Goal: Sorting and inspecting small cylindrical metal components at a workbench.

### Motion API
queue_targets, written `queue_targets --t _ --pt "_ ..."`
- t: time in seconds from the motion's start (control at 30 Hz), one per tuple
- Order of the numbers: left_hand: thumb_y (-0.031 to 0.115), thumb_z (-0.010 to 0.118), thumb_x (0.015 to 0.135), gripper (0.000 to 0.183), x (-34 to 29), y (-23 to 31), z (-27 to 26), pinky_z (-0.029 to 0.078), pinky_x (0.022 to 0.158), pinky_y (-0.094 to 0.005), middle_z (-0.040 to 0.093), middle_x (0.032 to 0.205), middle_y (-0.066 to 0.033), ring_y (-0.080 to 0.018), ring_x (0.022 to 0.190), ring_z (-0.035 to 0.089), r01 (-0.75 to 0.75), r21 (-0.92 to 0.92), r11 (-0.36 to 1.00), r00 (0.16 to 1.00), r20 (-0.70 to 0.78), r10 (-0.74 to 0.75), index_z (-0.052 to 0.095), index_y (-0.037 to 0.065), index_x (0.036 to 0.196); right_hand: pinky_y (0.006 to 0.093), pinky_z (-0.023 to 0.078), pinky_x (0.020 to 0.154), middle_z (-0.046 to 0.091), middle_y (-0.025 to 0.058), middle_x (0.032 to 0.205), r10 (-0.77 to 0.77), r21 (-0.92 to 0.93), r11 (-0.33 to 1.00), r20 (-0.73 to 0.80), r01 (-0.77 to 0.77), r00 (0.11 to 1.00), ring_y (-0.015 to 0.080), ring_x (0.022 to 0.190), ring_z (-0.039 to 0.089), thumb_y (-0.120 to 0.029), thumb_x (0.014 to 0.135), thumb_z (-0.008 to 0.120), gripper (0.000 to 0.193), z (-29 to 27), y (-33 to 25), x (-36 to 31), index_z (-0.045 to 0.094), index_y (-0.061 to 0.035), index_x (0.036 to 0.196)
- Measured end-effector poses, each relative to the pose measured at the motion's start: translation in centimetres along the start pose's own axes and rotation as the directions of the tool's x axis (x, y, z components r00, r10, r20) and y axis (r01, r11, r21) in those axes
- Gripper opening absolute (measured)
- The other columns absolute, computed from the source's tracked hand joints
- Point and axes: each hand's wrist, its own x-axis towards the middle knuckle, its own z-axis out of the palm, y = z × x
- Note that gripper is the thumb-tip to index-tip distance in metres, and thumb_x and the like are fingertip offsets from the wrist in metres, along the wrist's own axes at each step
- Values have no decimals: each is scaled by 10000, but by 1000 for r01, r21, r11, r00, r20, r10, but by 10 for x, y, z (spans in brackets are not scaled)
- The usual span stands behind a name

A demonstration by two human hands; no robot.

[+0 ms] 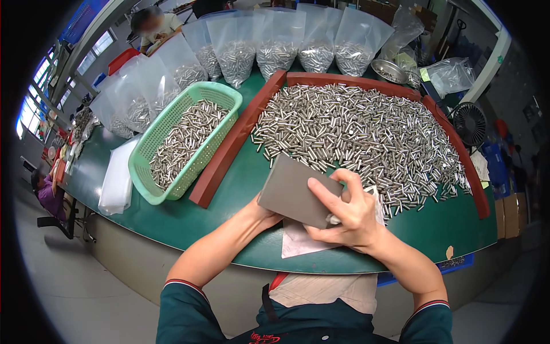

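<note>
A flat dark grey rectangular slab (pixel 299 194) is held tilted above the near edge of the green table. My left hand (pixel 267 214) grips it at the left lower edge, and most of its fingers are hidden behind the slab. My right hand (pixel 360 215) is closed round the right side, with the index finger across the upper face. A bit of white material shows between the right fingers. Beneath the hands lies a whitish cloth or paper (pixel 301 241). Beyond them spreads a heap of small shiny metal pins (pixel 355 126).
Red-brown bars (pixel 229 152) border the pin heap. A light green basket (pixel 143 160) of pins stands left, beside white plastic sheets (pixel 117 180). Clear bags of pins (pixel 278 54) line the back. A metal bowl (pixel 391 71) and black fan (pixel 470 123) are at right. Two people sit farther off.
</note>
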Motion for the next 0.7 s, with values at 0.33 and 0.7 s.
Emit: queue_targets --t 0.33,0.7 --pt "209 572 807 299 -2 5 2 493 785 -309 556 1000 -61 -183 911 562 -35 16 999 989 147 32 503 78 1067 282 489 468 472 134 942 -44 -23 999 -6 44 999 185 575 544 -287 506 724 621 -3 -3 -1 582 -142 1093" --pt "212 578 826 178 7 -1 -19 294 510 -184 452 719 -5 -69 575 349 -116 -73 991 957 259 131 510 54 872 309 488 443 469 155 959 165 -63 982 -154 -177 974 214 539 560 -245 536 713 631 -3 21 16 534 -126 1129"
